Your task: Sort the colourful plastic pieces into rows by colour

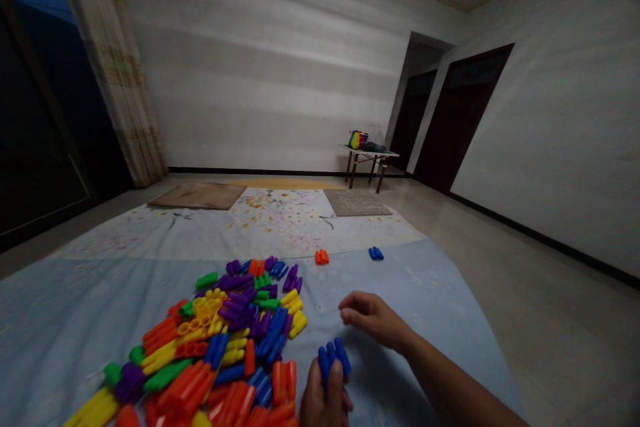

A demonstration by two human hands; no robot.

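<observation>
My left hand [324, 399] is at the bottom middle, closed round a blue block [334, 356] made of joined tubes, which sticks up out of the fist. My right hand [371, 317] hovers just above and to the right of it, fingers curled loosely toward the left; nothing shows in them. A big heap of coloured tube blocks [225, 340] in orange, yellow, purple, blue and green lies on the pale blue sheet [425, 293] to the left of both hands.
Two stray blocks lie farther out on the sheet: an orange block [322, 256] and a blue stray block [375, 253]. Two brown mats [197, 195] sit beyond. A small table [369, 159] with a colourful bag stands by the far wall. Bare floor lies right.
</observation>
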